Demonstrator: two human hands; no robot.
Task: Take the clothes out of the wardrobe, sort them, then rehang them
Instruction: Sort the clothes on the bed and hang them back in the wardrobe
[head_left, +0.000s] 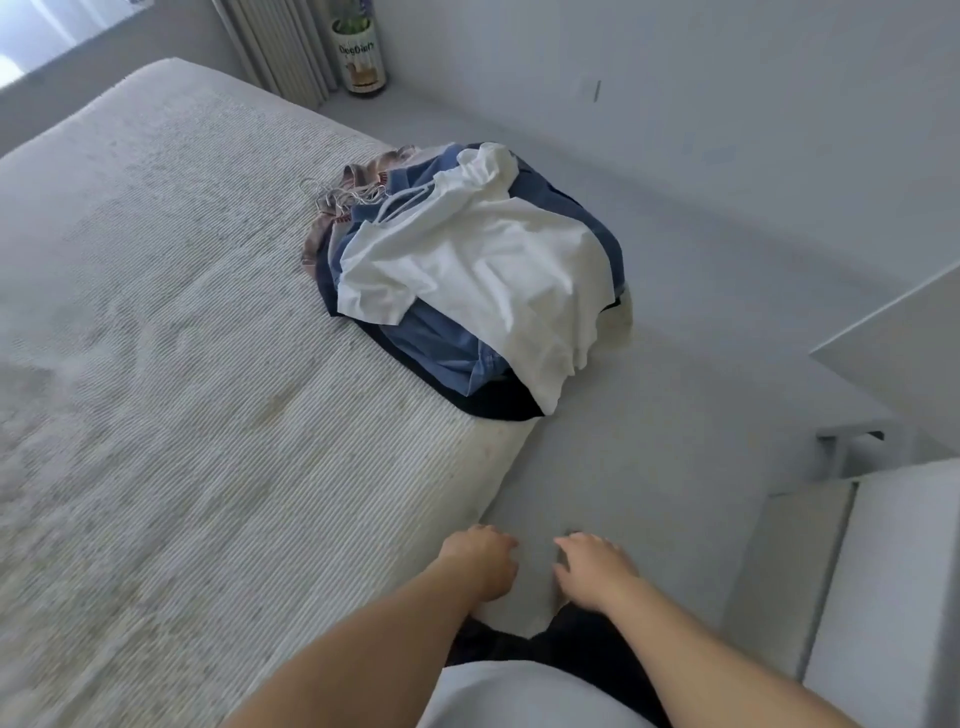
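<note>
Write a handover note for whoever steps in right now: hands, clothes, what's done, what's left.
Left hand: empty, fingers loosely curled, near the bed's corner.
Right hand: empty, fingers relaxed, beside it.
Clothes pile: on the bed at its far edge, white shirt on top, blue and dark garments beneath, wire hangers still attached.
Done: clothes are out and heaped.
Left: sort the pile, then rehang. The wardrobe is not identifiable in view.

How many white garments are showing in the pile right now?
1: a white T-shirt lies on top of the clothes pile at the bed's right edge. Others may be hidden underneath.
</note>
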